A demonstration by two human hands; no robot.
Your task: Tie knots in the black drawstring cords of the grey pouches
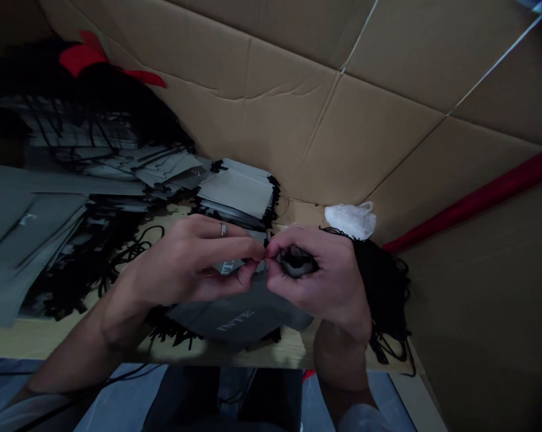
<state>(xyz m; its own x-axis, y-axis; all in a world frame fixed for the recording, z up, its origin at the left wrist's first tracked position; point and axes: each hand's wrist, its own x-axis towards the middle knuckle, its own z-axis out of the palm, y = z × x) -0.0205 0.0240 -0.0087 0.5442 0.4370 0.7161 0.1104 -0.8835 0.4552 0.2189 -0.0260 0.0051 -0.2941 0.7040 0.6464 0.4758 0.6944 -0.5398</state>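
My left hand [199, 258], with a ring on one finger, is closed in a pinch. My right hand [322, 279] pinches too, its fingers curled, and the fingertips of both hands meet over the middle of the table. Whatever is between them is too small and too covered to make out. Right below the hands lie grey printed pieces [241, 321] with light lettering and black cord ends along their edges. Just beyond them rests a stack of plain grey pieces [237, 189], also edged with black cord. A bundle of black cords [383, 294] lies beside my right wrist.
More grey pieces [10, 240] and stacks with black cords fill the left side, with a red strip [82, 57] on the cord pile. A crumpled white plastic bag [351, 219] sits by the cardboard wall [262, 102]. A red bar [473, 201] slants across the right.
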